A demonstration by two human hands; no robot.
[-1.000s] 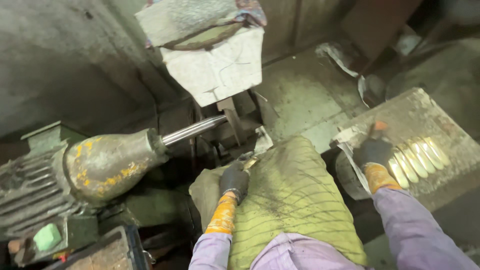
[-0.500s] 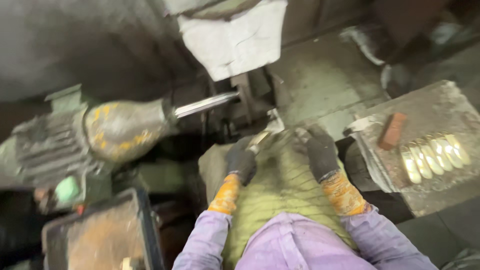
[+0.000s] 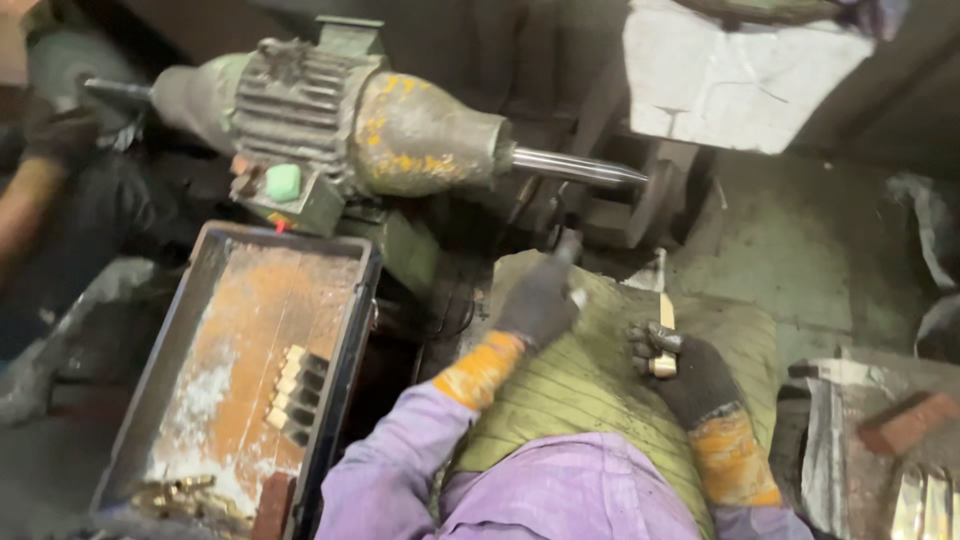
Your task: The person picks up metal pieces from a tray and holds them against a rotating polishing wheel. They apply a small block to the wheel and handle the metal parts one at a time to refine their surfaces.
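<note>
Both my hands wear dark gloves with orange cuffs. My right hand (image 3: 690, 372) is closed around a slim brass-coloured metal piece (image 3: 665, 335) above the green quilted pad (image 3: 590, 400) on my lap; its long axis runs nearly straight away from me, pale tip pointing toward the grey motor's steel spindle (image 3: 575, 167). My left hand (image 3: 540, 298) is blurred over the pad's far edge, so I cannot tell its grip. Left of me sits a rusty metal tray (image 3: 250, 330) with small brass pieces (image 3: 290, 392).
</note>
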